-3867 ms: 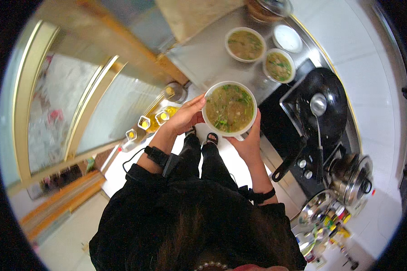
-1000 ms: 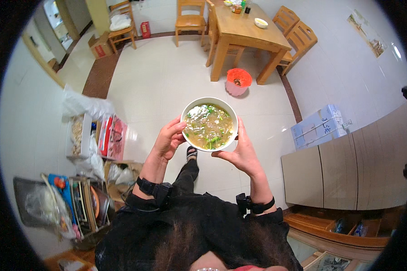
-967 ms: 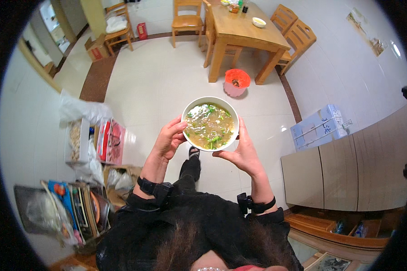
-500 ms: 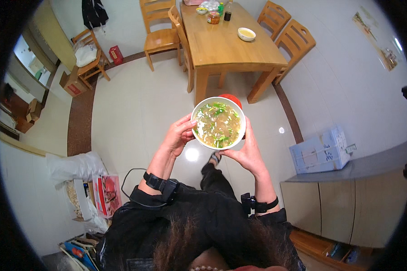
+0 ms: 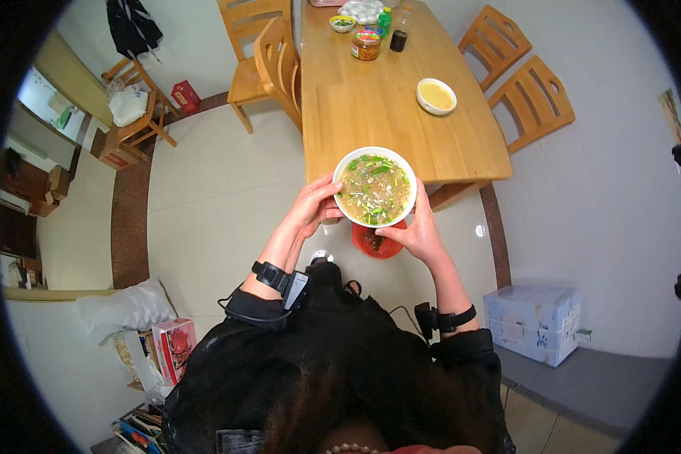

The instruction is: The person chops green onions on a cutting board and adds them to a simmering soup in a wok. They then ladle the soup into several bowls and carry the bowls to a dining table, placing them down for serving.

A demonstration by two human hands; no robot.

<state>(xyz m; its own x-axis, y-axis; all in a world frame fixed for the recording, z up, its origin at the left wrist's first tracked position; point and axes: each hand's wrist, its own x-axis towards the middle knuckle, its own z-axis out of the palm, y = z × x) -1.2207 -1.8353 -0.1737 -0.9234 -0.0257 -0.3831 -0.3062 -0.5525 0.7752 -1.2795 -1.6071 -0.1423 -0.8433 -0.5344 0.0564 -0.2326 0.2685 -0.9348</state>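
Observation:
Between both hands I carry a white bowl (image 5: 374,187) of soup with chopped green herbs floating in it. My left hand (image 5: 314,206) grips its left side, thumb over the rim and fingers curled beneath. On the other side my right hand (image 5: 418,229) holds the rim, its thumb at the near edge and the other fingers mostly hidden behind the bowl. The bowl looks level, near the front edge of the wooden table (image 5: 371,98). Farther off on the tabletop stands a smaller white bowl (image 5: 436,96) of yellow food.
A red bin (image 5: 378,244) sits on the floor below the bowl. On the table's far end are a jar (image 5: 365,45), a dark bottle (image 5: 399,39) and a small bowl (image 5: 342,23). Wooden chairs (image 5: 278,72) flank the table. A blue-white box (image 5: 533,324) rests on a grey ledge.
I have walked forward toward the table with the soup bowl, which is still in both hands. The table now looks closer, and more of the red bin shows below.

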